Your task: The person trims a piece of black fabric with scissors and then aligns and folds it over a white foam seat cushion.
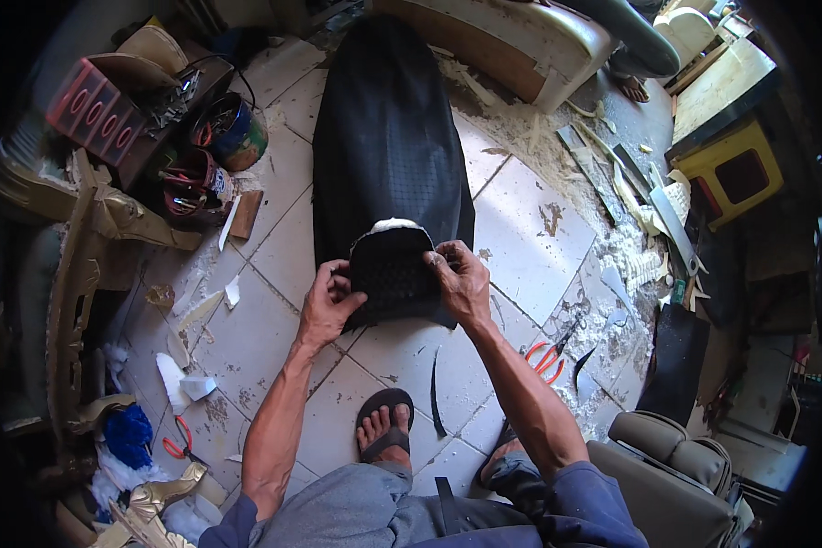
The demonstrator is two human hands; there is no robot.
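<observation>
A long black seat cover (388,119) with a textured surface lies on the floor in front of me, rounded at its far end. Its near end is a folded-back black flap (395,269), and white foam (395,224) shows along the flap's upper edge. My left hand (327,303) pinches the flap's left side between thumb and fingers. On the opposite side, my right hand (461,281) grips the upper right corner with thumb and fingertips. Both forearms reach in from the lower edge. What lies beneath the cover is hidden.
Red-handled scissors lie to the right (544,363) and to the left (181,438). Foam scraps (172,382) and a black strip (437,393) litter the tiles. Tool buckets (233,132) stand at left, a beige padded seat (667,475) at lower right. Another person's leg (644,41) shows at the back.
</observation>
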